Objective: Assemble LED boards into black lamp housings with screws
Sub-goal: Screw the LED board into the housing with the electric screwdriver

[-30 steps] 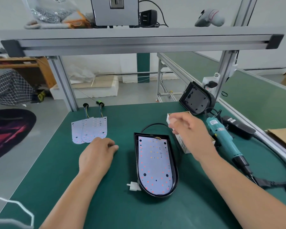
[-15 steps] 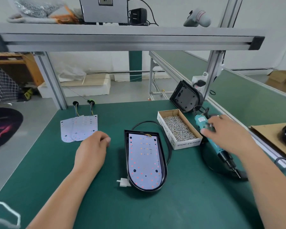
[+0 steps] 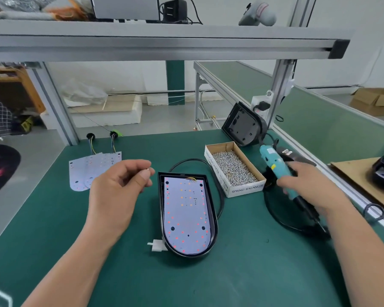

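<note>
1. My left hand point(image 3: 120, 191), centre-left, pinches what looks like a screw point(image 3: 147, 169) between thumb and fingertip, ready to seat it.
2. Right hand point(image 3: 308, 187), at frame right, is wrapped round the teal screwdriver point(image 3: 273, 162), presumably to drive it.
3. LED board point(image 3: 186, 218) lies flat in the black housing point(image 3: 180, 174), dead centre.

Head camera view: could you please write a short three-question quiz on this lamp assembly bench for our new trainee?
1. True or false: the LED board lies inside the black housing.
2. The right hand grips: A) the teal screwdriver; B) a hammer; C) a soldering iron.
3. Which hand pinches what looks like a small screw?
Key: 1 true; 2 A; 3 the left hand.
</note>
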